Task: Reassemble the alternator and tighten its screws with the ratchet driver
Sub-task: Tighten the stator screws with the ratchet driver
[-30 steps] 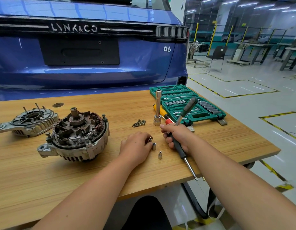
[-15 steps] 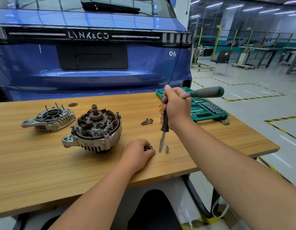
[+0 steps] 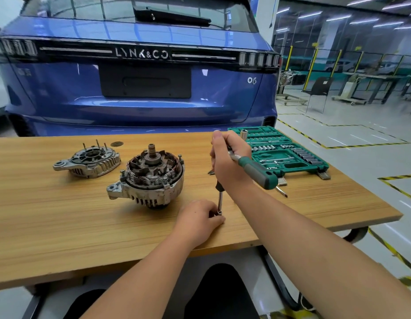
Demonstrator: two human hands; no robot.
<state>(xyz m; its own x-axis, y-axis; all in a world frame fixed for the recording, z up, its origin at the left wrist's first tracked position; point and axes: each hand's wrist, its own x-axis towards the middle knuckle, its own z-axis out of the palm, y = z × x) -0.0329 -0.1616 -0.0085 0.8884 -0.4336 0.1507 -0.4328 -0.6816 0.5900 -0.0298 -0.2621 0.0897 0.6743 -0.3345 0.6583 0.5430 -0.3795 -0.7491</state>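
Left hand (image 3: pixel 198 218) rests on the table (image 3: pixel 61 226) near its front edge, fingers curled, pinching a small socket (image 3: pixel 219 212) upright on the wood; right hand (image 3: pixel 229 160) above it, fingers wrapped round the ratchet driver (image 3: pixel 257 169), green handle sticking out to the right, thin shaft (image 3: pixel 220 198) pointing straight down with its tip at the socket's mouth; cannot tell whether the tip is seated or only touching

Step in hand, as judged: fitting the socket onto the driver; do it well by keeping the shaft plumb, holding the socket still against the table, turning the tip slightly until the flats line up, then pressing down firmly; a tilted shaft would likely tip the socket over

Further back, left of the hands: alternator body (image 3: pixel 151 180) open side up, windings and shaft end exposed; its end cover (image 3: pixel 89 161) lies apart behind-left, studs up, not yet fitted; screws (image 3: pixel 211 172) in a small heap mostly hidden behind the right hand; green socket case (image 3: pixel 289 155) open at the far right of the table; blue car (image 3: pixel 142 88) beyond
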